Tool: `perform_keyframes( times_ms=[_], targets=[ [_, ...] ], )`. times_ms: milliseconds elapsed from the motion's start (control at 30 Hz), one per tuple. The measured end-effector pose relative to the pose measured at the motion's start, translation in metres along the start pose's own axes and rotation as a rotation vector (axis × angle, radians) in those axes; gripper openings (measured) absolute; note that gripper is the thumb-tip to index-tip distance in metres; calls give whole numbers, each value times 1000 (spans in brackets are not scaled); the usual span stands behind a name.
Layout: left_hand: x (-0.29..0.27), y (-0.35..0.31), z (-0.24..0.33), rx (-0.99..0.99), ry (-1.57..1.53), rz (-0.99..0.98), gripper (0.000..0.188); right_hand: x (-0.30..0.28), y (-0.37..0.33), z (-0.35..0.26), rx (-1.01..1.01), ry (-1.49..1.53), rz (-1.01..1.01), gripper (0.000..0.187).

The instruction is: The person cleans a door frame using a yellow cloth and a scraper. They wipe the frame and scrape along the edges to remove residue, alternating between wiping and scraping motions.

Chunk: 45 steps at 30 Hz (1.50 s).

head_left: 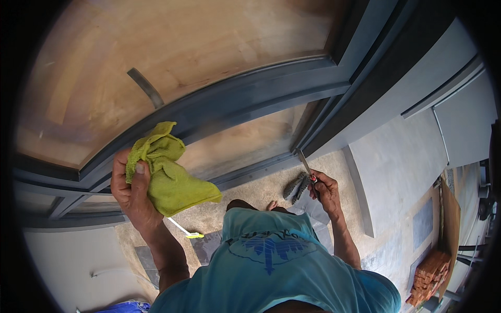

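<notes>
My left hand (pixel 134 190) grips a crumpled yellow-green cloth (pixel 175 180) between thumb and fingers. The cloth hangs in front of the grey frame (pixel 250 99) of a large glazed door or window. My right hand (pixel 326 193) is closed round the red and black handle of a knife-like tool (pixel 303 160) with a narrow metal blade. Its blade points up and left, its tip at or very near the frame's lower right corner; whether it touches I cannot tell. Dusty glass panes (pixel 182 47) fill the frame above and below its crossbar.
A dark grey ribbed thing (pixel 296 188) lies on the floor beside my right hand. Below the cloth is a white-handled tool with a yellow-green end (pixel 194 235). A grey wall (pixel 391 156) stands at right, stacked red bricks (pixel 429 276) beyond. Something blue (pixel 125 307) lies at lower left.
</notes>
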<state>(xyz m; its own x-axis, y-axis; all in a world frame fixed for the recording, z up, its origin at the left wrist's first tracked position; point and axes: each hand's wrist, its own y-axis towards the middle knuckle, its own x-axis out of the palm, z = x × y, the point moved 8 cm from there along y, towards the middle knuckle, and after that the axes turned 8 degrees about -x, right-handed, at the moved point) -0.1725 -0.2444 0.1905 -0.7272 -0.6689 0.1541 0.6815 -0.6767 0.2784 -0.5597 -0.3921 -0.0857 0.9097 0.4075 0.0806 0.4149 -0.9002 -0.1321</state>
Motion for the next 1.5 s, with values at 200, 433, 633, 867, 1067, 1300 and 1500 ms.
perform_keyframes(
  times_ms=[200, 433, 633, 867, 1067, 1300, 1500],
  targets=[
    [135, 16, -14, -261, -223, -423, 18, 7, -12, -21, -123, 169, -7, 49],
    [252, 44, -25, -300, -302, -702, 20, -8, -30, -83, -349, 108, 142, 61],
    [266, 37, -25, -243, -146, -741, 19, -15, -29, -174, -615, -160, 220, 51],
    [273, 30, -6, 427, 561, -666, 18, -12, -20, -209, -654, -229, 211, 48],
    [275, 23, -5, 600, 681, -624, 19, 3, -17, -255, -636, -497, 207, 56],
    [272, 18, -20, 804, 702, -620, 18, 31, 3, -309, -481, -714, 298, 60],
    [268, 21, -27, 792, 576, -634, 23, 54, 13, -331, -459, -1138, 362, 45]
  ],
)
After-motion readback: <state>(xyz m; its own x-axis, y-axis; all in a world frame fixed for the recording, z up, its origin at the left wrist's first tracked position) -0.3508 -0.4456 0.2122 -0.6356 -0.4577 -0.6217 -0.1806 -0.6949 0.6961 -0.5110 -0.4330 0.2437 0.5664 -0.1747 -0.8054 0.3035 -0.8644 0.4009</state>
